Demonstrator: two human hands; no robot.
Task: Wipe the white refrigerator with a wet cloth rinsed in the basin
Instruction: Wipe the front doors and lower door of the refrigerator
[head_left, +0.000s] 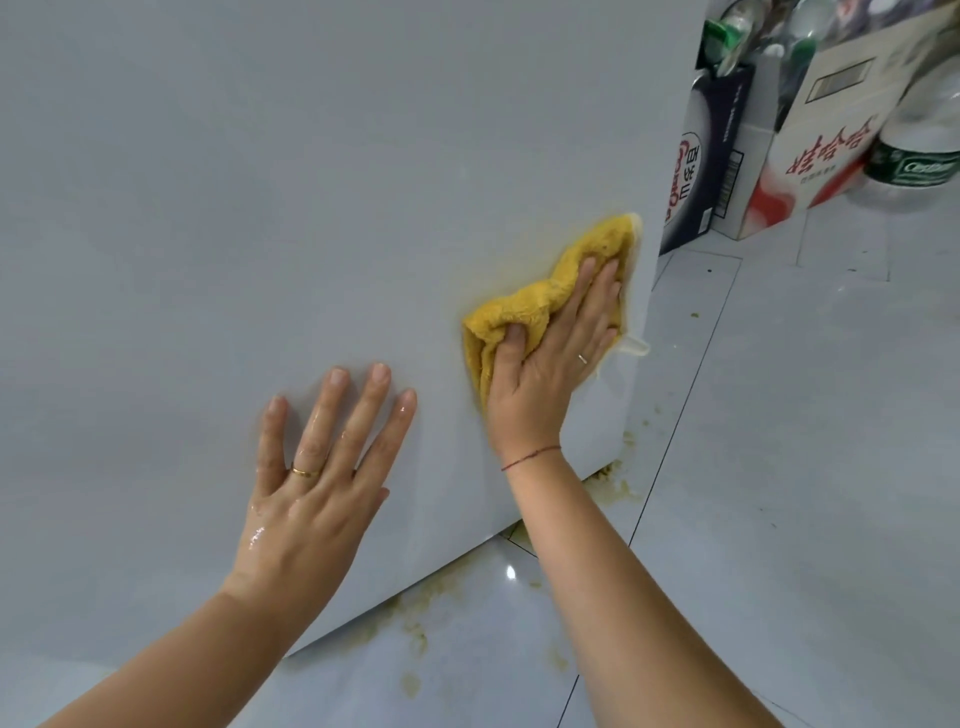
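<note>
The right hand (550, 353) presses the yellow cloth (524, 306) against the white refrigerator (260, 182) near the panel's edge. Its fingers (584, 296) are nearly straight and the thumb rests on a bunched fold, likely to spread wiping pressure. At 8 o'clock from the cloth, the wet left hand (317, 483) lies flat and splayed, holding nothing, probably bracing. The basin is out of view. The cartons (810, 140) at 1 o'clock are cropped, and I cannot identify the yellowish specks on the floor (805, 415).

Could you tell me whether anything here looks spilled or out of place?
Yes: yellowish-brown splatter dirties the floor tiles along the base of the refrigerator, below where the right hand presses the yellow cloth. The left hand looks wet.
</note>
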